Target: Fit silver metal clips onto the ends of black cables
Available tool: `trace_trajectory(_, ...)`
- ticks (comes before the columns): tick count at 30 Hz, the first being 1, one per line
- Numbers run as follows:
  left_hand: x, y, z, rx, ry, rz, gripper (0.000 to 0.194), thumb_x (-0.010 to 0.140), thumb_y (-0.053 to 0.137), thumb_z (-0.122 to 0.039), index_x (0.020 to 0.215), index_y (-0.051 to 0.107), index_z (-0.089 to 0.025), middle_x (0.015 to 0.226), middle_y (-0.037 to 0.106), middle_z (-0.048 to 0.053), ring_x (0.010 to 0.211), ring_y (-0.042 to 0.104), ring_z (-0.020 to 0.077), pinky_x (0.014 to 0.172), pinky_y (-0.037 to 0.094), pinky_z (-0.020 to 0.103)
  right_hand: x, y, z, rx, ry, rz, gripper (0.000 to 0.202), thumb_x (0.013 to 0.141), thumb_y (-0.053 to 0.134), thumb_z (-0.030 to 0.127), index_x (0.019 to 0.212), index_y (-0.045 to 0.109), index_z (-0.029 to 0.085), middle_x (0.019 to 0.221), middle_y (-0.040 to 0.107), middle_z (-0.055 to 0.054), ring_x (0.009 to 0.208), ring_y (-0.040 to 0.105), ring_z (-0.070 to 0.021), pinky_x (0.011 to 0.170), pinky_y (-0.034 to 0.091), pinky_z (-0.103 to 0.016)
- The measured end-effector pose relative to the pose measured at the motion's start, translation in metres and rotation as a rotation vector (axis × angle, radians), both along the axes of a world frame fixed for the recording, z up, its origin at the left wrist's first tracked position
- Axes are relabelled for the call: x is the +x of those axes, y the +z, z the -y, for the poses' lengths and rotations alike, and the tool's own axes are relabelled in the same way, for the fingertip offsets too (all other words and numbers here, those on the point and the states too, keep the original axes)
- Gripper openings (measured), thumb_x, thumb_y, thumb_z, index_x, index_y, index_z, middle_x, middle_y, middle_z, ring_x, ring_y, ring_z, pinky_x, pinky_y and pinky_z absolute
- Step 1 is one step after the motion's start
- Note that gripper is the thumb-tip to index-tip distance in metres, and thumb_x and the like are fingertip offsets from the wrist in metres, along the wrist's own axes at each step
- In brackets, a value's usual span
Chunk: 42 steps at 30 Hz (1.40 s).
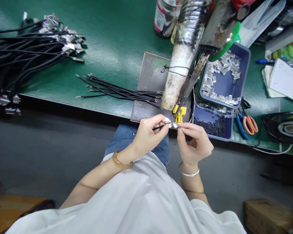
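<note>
Tabletop: green and glossy, the tabletop [112, 48] runs across in front of me, its near edge just beyond my lap.
Cable bundle: black cables with metal ends, the cable bundle [26, 53] is heaped at the tabletop's left end, overhanging the near edge.
Duct: a wrapped duct [177, 68] slants from the far edge toward the near one, its pale mouth over the board.
Board: a dark board [148, 76] lies along the near edge.
Bins: right of the board, an upper bin [221, 85] of metal shells sits partly over a lower bin [229, 130] of small black pieces at the near edge.
Loose cables: a thin sheaf of loose cables [119, 92] stretches from the tabletop onto the board.
Hands: my left hand [150, 131] pinches a black cable [158, 127]; my right hand [195, 141] has thumb and forefinger closed on the metal connector [175, 125] at its tip.
Connector: held between my fingertips at the board's near edge, right of its middle.
</note>
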<state>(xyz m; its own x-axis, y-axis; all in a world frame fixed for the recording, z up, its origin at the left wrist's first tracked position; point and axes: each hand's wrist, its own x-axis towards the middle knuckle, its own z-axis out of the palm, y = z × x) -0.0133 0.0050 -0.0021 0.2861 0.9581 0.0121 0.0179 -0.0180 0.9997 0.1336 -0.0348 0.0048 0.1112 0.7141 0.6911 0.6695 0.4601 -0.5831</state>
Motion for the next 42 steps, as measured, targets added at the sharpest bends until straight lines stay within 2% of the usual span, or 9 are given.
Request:
trace_trajectory(7, -0.003, -0.002, 0.000, 0.273, 0.063, -0.114, 0.010, 0.089, 0.062, -0.017, 0.083, 0.070, -0.014, 0.074, 0.069, 0.002, 0.065, 0.058, 0.0091, 0.060, 0.043, 0.018, 0.001, -0.001, 0.000, 0.027, -0.010, 0.152, 0.024, 0.081, 0.075, 0.003, 0.097, 0.068, 0.020, 0.094, 0.079, -0.002, 0.083, 0.075, -0.0132, 0.076, 0.062, -0.026)
trace_trajectory(9, -0.003, -0.001, 0.000, 0.198, 0.059, -0.084, 0.011, 0.089, 0.062, -0.019, 0.082, 0.068, -0.014, 0.071, 0.067, 0.001, 0.062, 0.056, 0.0084, 0.056, 0.041, 0.018, 0.001, -0.003, 0.000, 0.011, 0.001, 0.121, 0.024, 0.081, 0.074, 0.003, 0.096, 0.068, 0.021, 0.093, 0.078, -0.001, 0.082, 0.075, -0.0133, 0.076, 0.063, -0.026)
trace_trajectory(13, 0.000, 0.002, 0.000, -0.068, 0.032, 0.076, 0.012, 0.085, 0.065, -0.025, 0.082, 0.067, -0.013, 0.064, 0.061, -0.001, 0.056, 0.052, 0.0070, 0.051, 0.039, 0.016, 0.001, -0.007, 0.000, -0.032, -0.035, -0.114, 0.018, 0.086, 0.069, 0.007, 0.097, 0.065, 0.022, 0.096, 0.077, -0.002, 0.087, 0.076, -0.0171, 0.076, 0.065, -0.034)
trace_trajectory(17, 0.002, 0.003, -0.002, -0.166, 0.025, 0.182, 0.012, 0.080, 0.069, -0.025, 0.079, 0.070, -0.013, 0.063, 0.060, 0.000, 0.056, 0.051, 0.0073, 0.051, 0.039, 0.016, -0.001, -0.009, 0.001, 0.002, 0.025, -0.141, 0.018, 0.087, 0.067, 0.010, 0.100, 0.064, 0.022, 0.105, 0.077, -0.005, 0.092, 0.076, -0.0195, 0.077, 0.066, -0.036)
trace_trajectory(20, 0.002, 0.003, -0.004, -0.189, 0.014, 0.221, 0.010, 0.077, 0.070, -0.022, 0.073, 0.070, -0.013, 0.063, 0.060, 0.000, 0.058, 0.051, 0.0079, 0.052, 0.040, 0.017, -0.002, -0.010, 0.002, 0.020, 0.072, -0.091, 0.019, 0.086, 0.067, 0.007, 0.099, 0.063, 0.021, 0.104, 0.078, -0.006, 0.090, 0.077, -0.0192, 0.075, 0.066, -0.034)
trace_trajectory(26, -0.001, 0.009, -0.010, -0.226, -0.016, 0.278, 0.008, 0.077, 0.071, -0.020, 0.073, 0.073, -0.014, 0.064, 0.064, 0.000, 0.057, 0.051, 0.0074, 0.055, 0.044, 0.017, 0.002, -0.016, 0.001, -0.076, 0.023, -0.181, 0.012, 0.090, 0.063, 0.012, 0.097, 0.061, 0.021, 0.107, 0.076, -0.007, 0.096, 0.077, -0.0214, 0.081, 0.067, -0.040)
trace_trajectory(30, -0.001, 0.012, -0.012, -0.237, -0.017, 0.292, 0.014, 0.079, 0.072, -0.024, 0.070, 0.070, -0.013, 0.064, 0.063, 0.000, 0.058, 0.051, 0.0078, 0.056, 0.044, 0.018, 0.004, -0.017, 0.001, -0.040, -0.002, -0.024, 0.014, 0.086, 0.069, 0.011, 0.093, 0.063, 0.022, 0.105, 0.077, -0.005, 0.094, 0.077, -0.0198, 0.079, 0.066, -0.035)
trace_trajectory(37, 0.004, 0.011, -0.014, -0.238, 0.008, 0.271, 0.015, 0.076, 0.072, -0.024, 0.068, 0.066, -0.014, 0.060, 0.055, -0.002, 0.055, 0.044, 0.0069, 0.052, 0.038, 0.019, 0.007, -0.014, -0.001, 0.045, -0.033, 0.229, 0.019, 0.082, 0.073, 0.009, 0.090, 0.063, 0.023, 0.102, 0.080, -0.003, 0.088, 0.078, -0.0172, 0.076, 0.065, -0.030)
trace_trajectory(42, 0.006, 0.007, -0.013, -0.156, 0.055, 0.177, 0.012, 0.074, 0.068, -0.019, 0.064, 0.062, -0.014, 0.053, 0.039, -0.005, 0.050, 0.030, 0.0053, 0.047, 0.026, 0.019, 0.005, -0.016, -0.003, -0.012, -0.007, 0.103, 0.018, 0.085, 0.069, 0.009, 0.095, 0.062, 0.022, 0.120, 0.076, -0.008, 0.090, 0.078, -0.0184, 0.076, 0.067, -0.031)
